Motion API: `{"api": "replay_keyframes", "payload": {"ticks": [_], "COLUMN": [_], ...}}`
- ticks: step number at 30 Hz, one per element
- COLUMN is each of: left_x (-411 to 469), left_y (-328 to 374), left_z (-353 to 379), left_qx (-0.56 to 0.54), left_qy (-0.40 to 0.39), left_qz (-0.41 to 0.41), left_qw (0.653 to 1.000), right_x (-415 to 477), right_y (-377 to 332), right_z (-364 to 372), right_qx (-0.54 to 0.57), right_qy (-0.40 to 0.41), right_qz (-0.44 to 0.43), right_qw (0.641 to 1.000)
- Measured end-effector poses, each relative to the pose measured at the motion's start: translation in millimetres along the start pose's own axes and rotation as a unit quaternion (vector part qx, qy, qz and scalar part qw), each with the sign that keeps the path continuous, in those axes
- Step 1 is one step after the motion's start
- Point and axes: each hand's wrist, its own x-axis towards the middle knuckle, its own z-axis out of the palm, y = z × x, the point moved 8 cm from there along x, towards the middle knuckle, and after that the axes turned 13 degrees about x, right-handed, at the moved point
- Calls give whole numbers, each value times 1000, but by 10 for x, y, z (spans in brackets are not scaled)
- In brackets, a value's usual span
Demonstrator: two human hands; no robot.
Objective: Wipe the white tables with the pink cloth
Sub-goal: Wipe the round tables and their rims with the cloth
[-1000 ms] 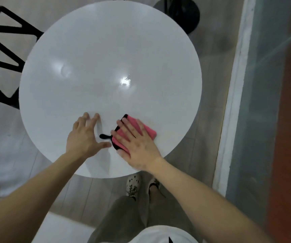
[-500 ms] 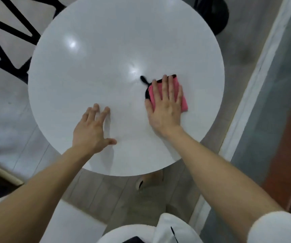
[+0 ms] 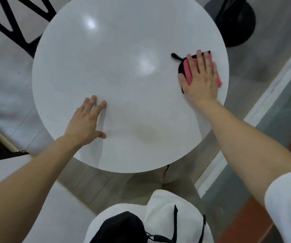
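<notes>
Progress looks partial to me: the pink cloth [image 3: 187,73] lies flat on the round white table [image 3: 123,41] close to its right rim, at the right of the frame a little above the middle, so a wiping stroke is in hand there. The glossy top shows light glare and a faint dull patch [image 3: 146,135] toward the lower centre, which may be a smear or only a reflection. I cannot tell which parts are already clean. I judge that the wide left half and the near edge may need passes, and the task speaks of several tables while only this one is clearly in view. My right hand [image 3: 201,79] lies open on the cloth, palm down, fingers straight and pointing up the frame, pressing it to the surface. The cloth's black loop [image 3: 175,57] pokes out to the left. My left hand [image 3: 83,123] is open too, fingers spread, resting flat on the tabletop at lower left, well apart from the cloth.
</notes>
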Motion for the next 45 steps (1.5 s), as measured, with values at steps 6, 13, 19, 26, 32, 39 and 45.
{"api": "replay_keyframes", "payload": {"ticks": [6,13,19,26,32,39,45], "left_x": [23,24,45,9,16,29,10], "left_y": [-82,-84,-98,-68,-82,-55,-39], "left_z": [138,118,156,162,170,191,158], "left_qx": [-18,-54,-67,-77,-75,-74,-60], "left_qy": [-15,1,1,-7,6,7,-1], "left_qz": [0,-2,-11,-6,-11,-13,-31], "left_qw": [1000,999,998,997,997,997,998], "right_x": [-667,-839,951,-900,432,968,801], "right_y": [-1410,-1789,-597,-2287,-1481,-1530,-1841], "right_z": [510,736,302,855,670,785,672], "right_qx": [40,60,16,85,27,-12,34], "right_qy": [-43,-186,-15,-180,-191,-70,-203], "right_qz": [-24,-394,-38,-303,-403,-93,-302], "right_qw": [998,898,999,932,895,993,931]}}
